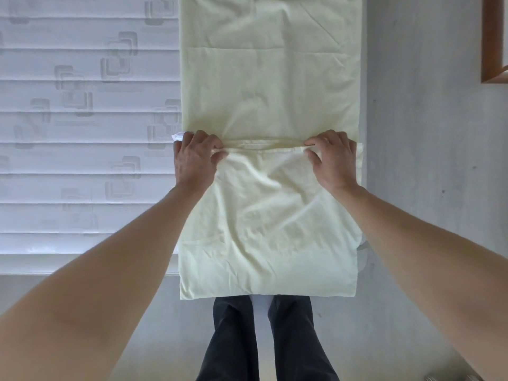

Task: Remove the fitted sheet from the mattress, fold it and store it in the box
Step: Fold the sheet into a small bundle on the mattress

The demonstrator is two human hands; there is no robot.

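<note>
The pale yellow fitted sheet (270, 78) lies as a long folded strip along the right side of the white quilted mattress (82, 133). Its near end is doubled back over itself, and that flap hangs a little past the mattress's front edge. My left hand (196, 158) pinches the left end of the flap's gathered edge between thumb and fingers. My right hand (332, 158) pinches the right end of the same edge. The edge is stretched straight between both hands, across the strip's width. No box is in view.
A grey floor (428, 160) runs along the right of the mattress. A wooden frame (492, 50) stands at the top right. My dark trouser legs (264, 339) are right against the mattress's front edge.
</note>
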